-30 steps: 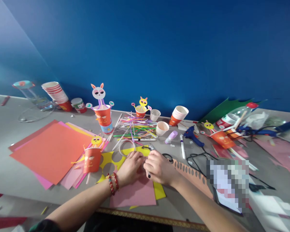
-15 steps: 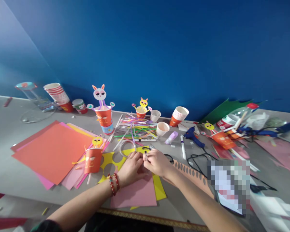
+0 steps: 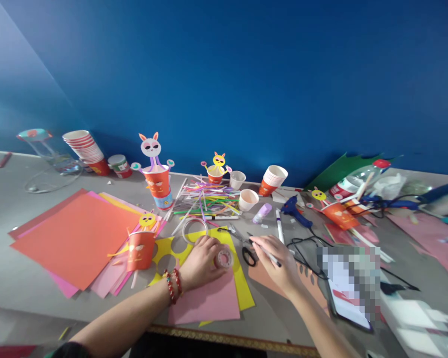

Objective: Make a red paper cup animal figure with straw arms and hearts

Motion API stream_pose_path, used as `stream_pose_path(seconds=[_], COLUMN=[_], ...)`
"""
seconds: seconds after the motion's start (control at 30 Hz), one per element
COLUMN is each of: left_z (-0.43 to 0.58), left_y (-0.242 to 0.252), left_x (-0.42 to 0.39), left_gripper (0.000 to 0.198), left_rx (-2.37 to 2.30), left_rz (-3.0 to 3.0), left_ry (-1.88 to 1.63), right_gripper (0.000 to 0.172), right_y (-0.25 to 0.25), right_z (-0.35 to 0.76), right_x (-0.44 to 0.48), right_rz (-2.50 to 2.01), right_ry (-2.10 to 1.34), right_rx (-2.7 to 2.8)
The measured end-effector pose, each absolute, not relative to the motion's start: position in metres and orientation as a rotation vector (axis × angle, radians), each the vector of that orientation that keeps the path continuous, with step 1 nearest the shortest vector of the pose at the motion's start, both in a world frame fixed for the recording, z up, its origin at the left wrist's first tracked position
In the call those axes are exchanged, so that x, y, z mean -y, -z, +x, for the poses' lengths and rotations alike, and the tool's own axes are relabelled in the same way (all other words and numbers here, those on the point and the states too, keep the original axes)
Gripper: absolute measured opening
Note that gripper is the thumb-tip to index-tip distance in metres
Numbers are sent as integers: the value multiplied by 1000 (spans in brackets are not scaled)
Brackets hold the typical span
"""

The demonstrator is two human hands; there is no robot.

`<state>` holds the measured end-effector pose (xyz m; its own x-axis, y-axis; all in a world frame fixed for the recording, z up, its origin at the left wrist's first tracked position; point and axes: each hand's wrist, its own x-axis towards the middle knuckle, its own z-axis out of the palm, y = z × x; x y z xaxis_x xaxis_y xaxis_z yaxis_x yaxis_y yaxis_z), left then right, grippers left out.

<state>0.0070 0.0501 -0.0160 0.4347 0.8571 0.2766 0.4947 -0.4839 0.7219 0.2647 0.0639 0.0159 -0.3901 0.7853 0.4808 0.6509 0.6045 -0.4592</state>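
Near desk's [image 3: 272, 320] front edge: left grip [image 3: 203, 261] clamps round pinkish tape roll [image 3: 230, 259], right grip [image 3: 283, 273] slim white pen [image 3: 267, 252]; hold roll flat.

My paper [image 3: 209, 304] was pink, the sheet with round holes [image 3: 242, 286] yellow, my bracelets [image 3: 170, 287] red, the glue gun [image 3: 297, 214] blue.

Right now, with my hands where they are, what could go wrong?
The slim pale pen with dark ends in your right hand, if uncapped, might mark the punched peach paper below. That hand could also knock the black-handled metal scissors lying close by. The small, round, whitish roll, apparently tape, might slip away if your left hand loosens.
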Motion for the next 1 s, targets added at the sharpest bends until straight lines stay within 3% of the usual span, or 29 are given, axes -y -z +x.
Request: stream_pose_path(seconds=[0.17,0.37,0.5,0.7,1.0], left_z=[1,-14,-16,20,102], left_y=[10,-3,-21,-31,-5], left_x=[-58,-67,-68,-82,-143], left_gripper=[30,35,35,45,44], left_rx=[-1098,-1104,-1171,-1245,-1341], left_rz=[1876,1657,1802,2358,2466], left_ry=[-1024,-1148,-987,-788,-665], right_gripper=[26,48,66,62,59], right_y=[-2,17,22,20,14], right_z=[280,298,302,296,292], right_x=[-51,-33,-24,-22,-17], right_rz=[-1149,-1305,-1439,-1578,-1659], right_ry=[-98,102,177,140,170], right_rx=[2198,2282,2274,2233,2198])
